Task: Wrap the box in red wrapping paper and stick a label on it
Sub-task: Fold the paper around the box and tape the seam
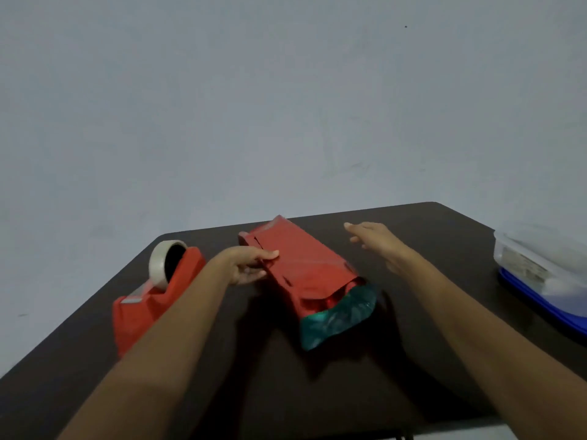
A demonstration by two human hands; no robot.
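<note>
I'm watching table (286,376): box (301,262) lying mid-table in paper (336,315), near end gaping (green underside showing). Red dispenser (143,309) sitting just left. My left hand (251,265) pinching box's left edge; right hand (378,242) hovering, fingers slack, empty. Advising: pinning seam, creasing flaps tight.

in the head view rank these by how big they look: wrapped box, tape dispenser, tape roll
1. wrapped box
2. tape dispenser, partly hidden, so how close it comes to the box is unsure
3. tape roll, clearly smallest

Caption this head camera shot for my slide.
Left hand grips the red-wrapped box beside a tape dispenser; right hand hovers open.
</note>
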